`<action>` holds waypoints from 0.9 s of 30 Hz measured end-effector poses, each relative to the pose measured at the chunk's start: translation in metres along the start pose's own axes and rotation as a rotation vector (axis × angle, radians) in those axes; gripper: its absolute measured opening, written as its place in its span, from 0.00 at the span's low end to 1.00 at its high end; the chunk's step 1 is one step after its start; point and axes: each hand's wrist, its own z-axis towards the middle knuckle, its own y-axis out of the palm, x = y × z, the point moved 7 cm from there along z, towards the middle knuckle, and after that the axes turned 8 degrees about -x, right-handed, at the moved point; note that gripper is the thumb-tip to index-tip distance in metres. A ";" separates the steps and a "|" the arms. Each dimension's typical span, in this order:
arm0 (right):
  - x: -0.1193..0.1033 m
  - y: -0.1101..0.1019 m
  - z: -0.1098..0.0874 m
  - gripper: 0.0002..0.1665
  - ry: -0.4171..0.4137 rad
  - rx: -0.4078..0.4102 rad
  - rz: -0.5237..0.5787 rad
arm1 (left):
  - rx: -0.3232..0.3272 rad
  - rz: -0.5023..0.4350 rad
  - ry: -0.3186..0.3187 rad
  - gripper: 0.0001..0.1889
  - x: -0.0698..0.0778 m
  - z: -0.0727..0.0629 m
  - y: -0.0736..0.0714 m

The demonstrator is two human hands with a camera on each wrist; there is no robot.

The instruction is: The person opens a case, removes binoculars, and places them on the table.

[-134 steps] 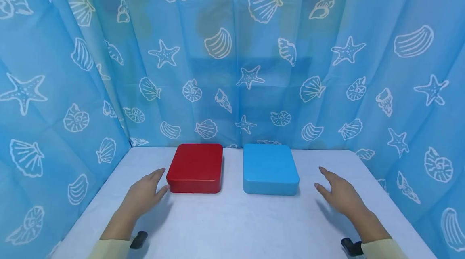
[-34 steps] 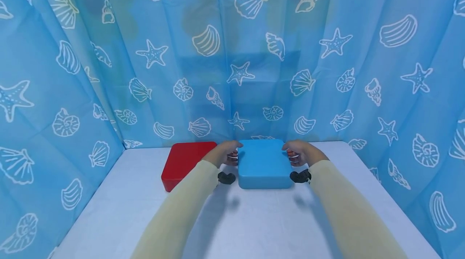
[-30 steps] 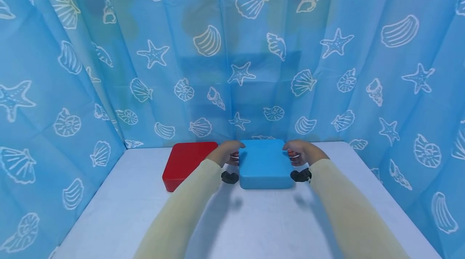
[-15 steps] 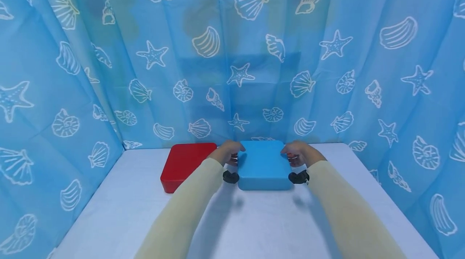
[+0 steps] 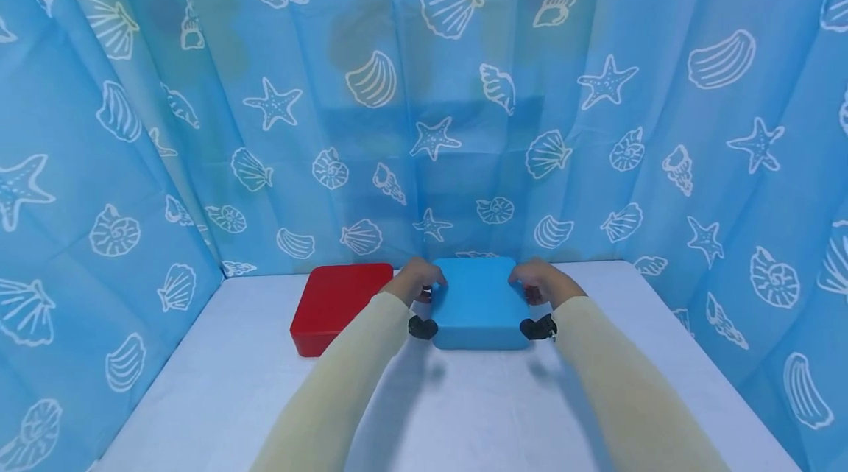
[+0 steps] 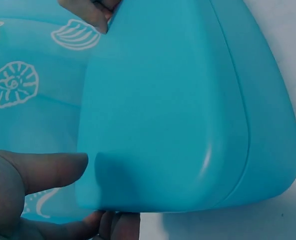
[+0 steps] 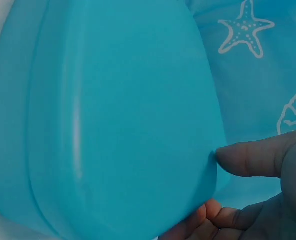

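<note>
A square blue box (image 5: 478,299) with rounded corners sits on the white table. A seam runs around its side in both wrist views, below the lid (image 6: 157,100). My left hand (image 5: 417,279) holds its left side, the thumb at the top's edge and the curled fingers against the side wall. On the opposite side my right hand (image 5: 543,280) grips it the same way; in the right wrist view that thumb (image 7: 250,157) touches the lid's rim and the fingertips are partly hidden by the box. Left of it stands a red box (image 5: 338,299), partly behind my left forearm.
The white table (image 5: 218,384) reaches back to a light blue curtain (image 5: 464,163) printed with white shells and starfish. It also closes off the left and right sides. Both sleeved forearms lie over the table's front part, with dark wrist cameras (image 5: 422,327) under them.
From outside the two boxes, both hands have come in to the blue box and taken hold of its sides. In the last second they have barely moved; the view has shifted slightly.
</note>
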 end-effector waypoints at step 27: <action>0.017 -0.007 0.011 0.35 -0.063 -0.038 0.033 | -0.043 -0.058 -0.051 0.24 -0.007 0.000 -0.005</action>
